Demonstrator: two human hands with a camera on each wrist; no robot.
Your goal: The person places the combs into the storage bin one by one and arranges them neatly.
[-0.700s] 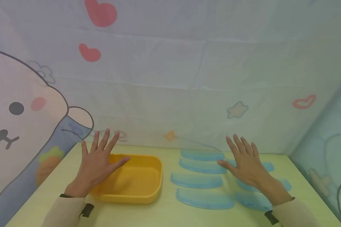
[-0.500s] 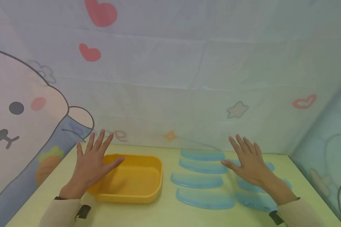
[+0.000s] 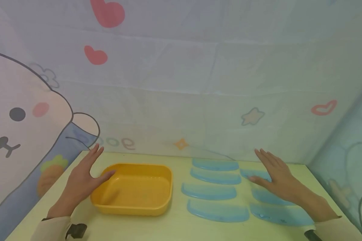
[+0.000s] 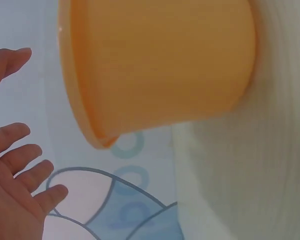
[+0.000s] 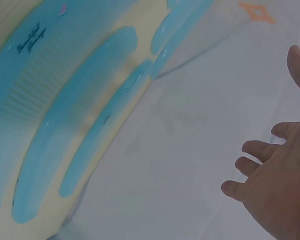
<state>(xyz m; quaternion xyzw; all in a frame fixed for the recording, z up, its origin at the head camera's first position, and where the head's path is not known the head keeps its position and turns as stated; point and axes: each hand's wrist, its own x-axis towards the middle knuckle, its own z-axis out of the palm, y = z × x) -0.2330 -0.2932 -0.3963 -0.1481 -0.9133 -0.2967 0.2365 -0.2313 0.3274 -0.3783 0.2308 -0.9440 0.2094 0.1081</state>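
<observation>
My left hand hovers by the left side of a yellow plastic tub, fingers extended and thumb toward its rim. In the left wrist view the hand stands apart from the tub's wall. My right hand is held above the right column of blue combs, its fingers straight and holding nothing. A blue comb in that column lies nearest the front, partly under the forearm. In the right wrist view the hand is apart from the combs.
Several more blue combs lie in a left column, from a back comb to a front comb, beside the tub. They rest on a pale yellow table. A printed cloth hangs behind the table's back edge.
Both hands have moved outward and lower, the left one to the left and the right one to the right. Their palms have turned more inward. The tub and combs have stayed put.
</observation>
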